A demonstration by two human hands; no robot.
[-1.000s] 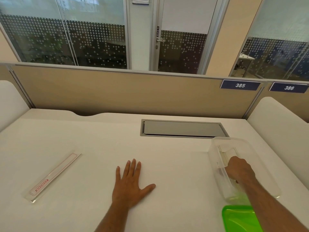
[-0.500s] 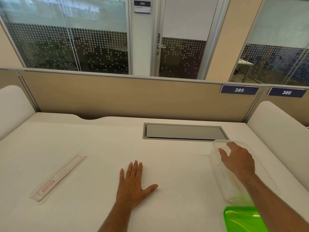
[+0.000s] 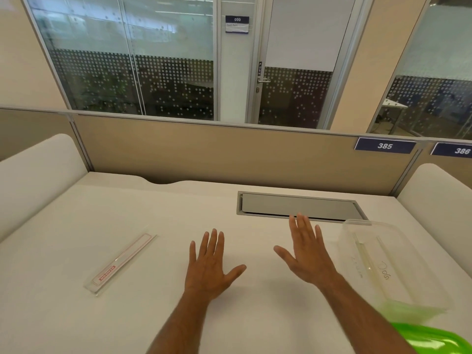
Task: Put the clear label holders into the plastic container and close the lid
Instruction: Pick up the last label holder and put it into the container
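A long clear label holder [image 3: 122, 261] with a red-outlined insert lies at an angle on the white desk, left of my hands. The clear plastic container [image 3: 406, 254] stands open at the right, with another clear label holder [image 3: 362, 254] lying inside it. Its green lid [image 3: 434, 338] sits at the bottom right corner, partly behind my right forearm. My left hand [image 3: 210, 267] rests flat on the desk, fingers spread, holding nothing. My right hand [image 3: 306, 251] hovers open just left of the container, palm down and empty.
A grey cable-tray flap [image 3: 298, 206] is set into the desk behind my right hand. A beige partition [image 3: 217, 154] with number plates 385 and 386 closes the far edge. White rounded side panels [image 3: 38, 175] flank the desk on both sides.
My right hand came out of the container, leaving a label holder inside, and moved left over the desk. The left hand stayed flat. The camera tilted slightly.
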